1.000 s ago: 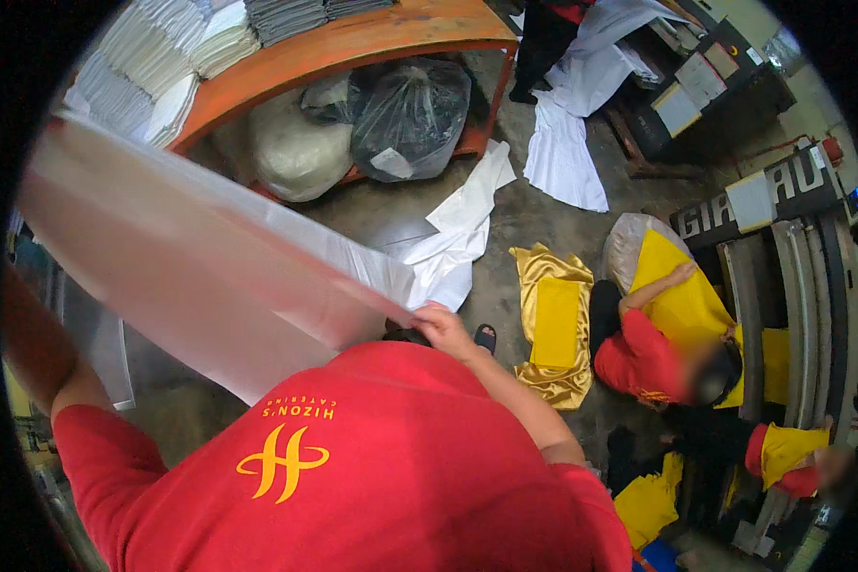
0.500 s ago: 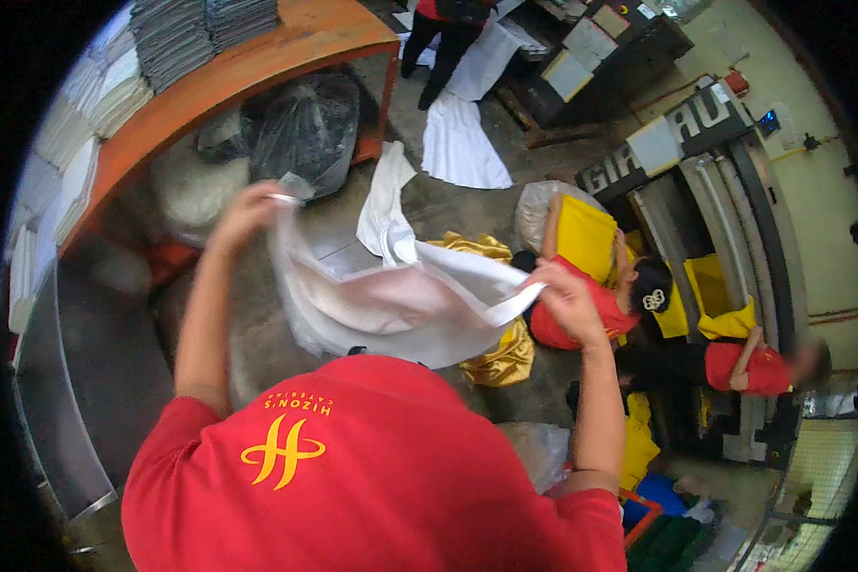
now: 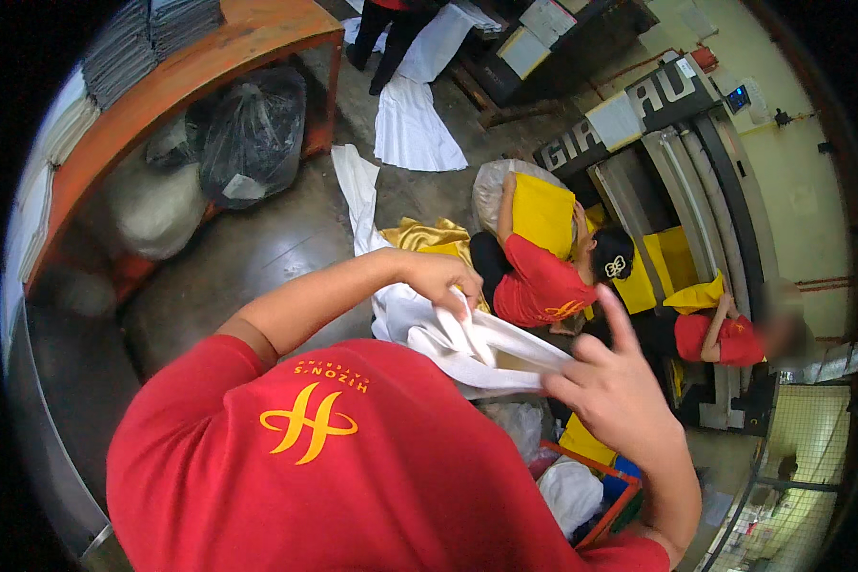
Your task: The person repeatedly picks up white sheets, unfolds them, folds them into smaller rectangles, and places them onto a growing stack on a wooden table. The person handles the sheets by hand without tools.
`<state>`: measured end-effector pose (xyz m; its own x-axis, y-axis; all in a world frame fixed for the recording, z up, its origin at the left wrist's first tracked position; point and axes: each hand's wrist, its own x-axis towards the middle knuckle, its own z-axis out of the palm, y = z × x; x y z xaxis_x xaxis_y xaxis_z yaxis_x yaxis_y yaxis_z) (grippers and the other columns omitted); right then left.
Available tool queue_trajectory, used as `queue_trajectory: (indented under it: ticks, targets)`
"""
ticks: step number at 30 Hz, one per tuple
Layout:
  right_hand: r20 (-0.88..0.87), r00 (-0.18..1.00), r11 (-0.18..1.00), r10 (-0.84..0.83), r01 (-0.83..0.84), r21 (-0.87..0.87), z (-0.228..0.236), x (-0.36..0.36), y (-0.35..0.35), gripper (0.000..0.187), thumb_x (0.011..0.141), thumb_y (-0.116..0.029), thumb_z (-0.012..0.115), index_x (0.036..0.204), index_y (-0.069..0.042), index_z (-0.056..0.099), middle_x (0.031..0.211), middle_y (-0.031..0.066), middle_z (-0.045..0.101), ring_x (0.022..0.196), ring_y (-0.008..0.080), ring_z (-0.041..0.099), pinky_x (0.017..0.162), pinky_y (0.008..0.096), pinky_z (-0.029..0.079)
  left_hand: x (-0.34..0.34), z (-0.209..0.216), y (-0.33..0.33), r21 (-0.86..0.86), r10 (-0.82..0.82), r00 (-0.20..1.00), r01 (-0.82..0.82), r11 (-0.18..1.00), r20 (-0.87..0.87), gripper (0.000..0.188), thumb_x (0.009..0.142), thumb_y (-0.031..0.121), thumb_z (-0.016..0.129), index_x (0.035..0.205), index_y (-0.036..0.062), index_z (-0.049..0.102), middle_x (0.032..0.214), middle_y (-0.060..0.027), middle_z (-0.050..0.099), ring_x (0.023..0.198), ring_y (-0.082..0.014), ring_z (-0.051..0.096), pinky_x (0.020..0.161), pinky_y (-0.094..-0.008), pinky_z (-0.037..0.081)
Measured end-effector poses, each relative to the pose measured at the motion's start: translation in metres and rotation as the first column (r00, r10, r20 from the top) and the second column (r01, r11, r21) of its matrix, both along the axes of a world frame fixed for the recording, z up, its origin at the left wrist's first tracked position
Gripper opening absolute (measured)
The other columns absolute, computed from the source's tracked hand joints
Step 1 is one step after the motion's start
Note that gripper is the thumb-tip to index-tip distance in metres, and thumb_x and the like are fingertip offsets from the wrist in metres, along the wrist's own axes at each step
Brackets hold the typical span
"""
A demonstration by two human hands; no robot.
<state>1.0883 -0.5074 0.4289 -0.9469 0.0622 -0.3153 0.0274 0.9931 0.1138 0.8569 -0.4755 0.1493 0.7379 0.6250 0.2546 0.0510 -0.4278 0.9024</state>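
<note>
A white cloth [image 3: 486, 345] is gathered and bunched between my two hands, in front of my red shirt. My left hand [image 3: 439, 278] is closed on one folded edge of it. My right hand [image 3: 612, 386] pinches another part at its right end, the index finger sticking up. The cloth's lower folds hang down, partly hidden behind my shirt. Just beyond, another white cloth [image 3: 357, 191] trails across the floor; whether it joins the one I hold I cannot tell. Shiny gold fabric [image 3: 427, 236] lies behind my left hand.
A co-worker [image 3: 543, 276] in red sits close on the right with yellow cloth [image 3: 541, 219]; another person [image 3: 720, 338] stands at a large roller machine [image 3: 725, 210]. Stacked linens lie on an orange table [image 3: 181, 86] at left, black plastic bag [image 3: 255, 138] beneath. An orange-framed bin [image 3: 629, 500] stands lower right.
My left hand has swung right, bringing the spread cloth together into a bunch. My right hand has moved lower and slightly right. The whole view has shifted a little.
</note>
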Motion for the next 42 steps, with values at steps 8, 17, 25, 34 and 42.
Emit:
queue_trajectory:
  ticks: [8, 17, 25, 34, 42]
  targets:
    - [-0.175, 0.972, 0.915, -0.157, 0.210, 0.346, 0.060, 0.039, -0.025, 0.022, 0.068, -0.016, 0.061, 0.090, -0.013, 0.064, 0.067, -0.0023, 0.050, 0.073, 0.0157, 0.050, 0.109, 0.0614, 0.030, 0.075, 0.002, 0.023, 0.163, -0.042, 0.967, 0.000, 0.987, 0.253, 0.014, 0.085, 0.019, 0.068, 0.089, 0.0059, 0.070, 0.100, -0.0090, 0.064, 0.100, -0.0265, 0.059, 0.087, -0.0374, 0.044]
    - [-0.253, 0.957, 0.767, -0.140, 0.267, 0.584, 0.086, 0.056, -0.020, 0.021, 0.073, -0.013, 0.069, 0.095, -0.014, 0.067, 0.085, 0.0000, 0.062, 0.083, 0.0168, 0.055, 0.101, 0.0483, 0.041, 0.085, -0.102, 0.042, -0.025, 0.062, 0.983, -0.058, 0.998, 0.173, 0.019, 0.084, 0.020, 0.069, 0.094, 0.0043, 0.068, 0.094, -0.0106, 0.064, 0.092, -0.0262, 0.062, 0.082, -0.0366, 0.048]
    - [-0.409, 0.907, 0.451, -0.103, 0.409, 0.793, 0.134, 0.149, 0.015, 0.036, 0.069, -0.003, 0.073, 0.103, -0.012, 0.065, 0.092, 0.0037, 0.065, 0.090, 0.0215, 0.058, 0.102, 0.0502, 0.039, 0.005, -0.201, 0.025, -0.332, 0.406, 0.912, -0.401, 0.854, -0.055, 0.022, 0.081, 0.023, 0.075, 0.095, 0.0057, 0.071, 0.094, -0.0081, 0.067, 0.092, -0.0200, 0.063, 0.084, -0.0328, 0.048]
    - [-0.438, 0.773, 0.542, -0.460, 0.635, 0.551, 0.062, 0.210, 0.112, 0.014, 0.076, -0.003, 0.061, 0.091, -0.006, 0.060, 0.086, 0.0075, 0.061, 0.089, 0.0261, 0.055, 0.112, 0.0524, 0.027, -0.099, -0.157, 0.020, -0.368, 0.610, 0.769, -0.633, 0.681, -0.192, 0.018, 0.078, 0.018, 0.077, 0.091, 0.0072, 0.072, 0.091, -0.0017, 0.066, 0.088, -0.0127, 0.059, 0.080, -0.0281, 0.045]
    - [-0.201, 0.756, 0.780, -0.623, 0.583, -0.226, -0.121, 0.198, 0.129, 0.009, 0.078, -0.014, 0.067, 0.083, -0.007, 0.063, 0.085, 0.0105, 0.061, 0.089, 0.0320, 0.056, 0.096, 0.0444, 0.040, -0.157, -0.221, -0.039, -0.307, 0.673, 0.563, -0.826, 0.473, -0.479, 0.022, 0.074, 0.016, 0.077, 0.091, 0.0074, 0.066, 0.085, -0.0051, 0.062, 0.082, -0.0162, 0.056, 0.073, -0.0335, 0.045]
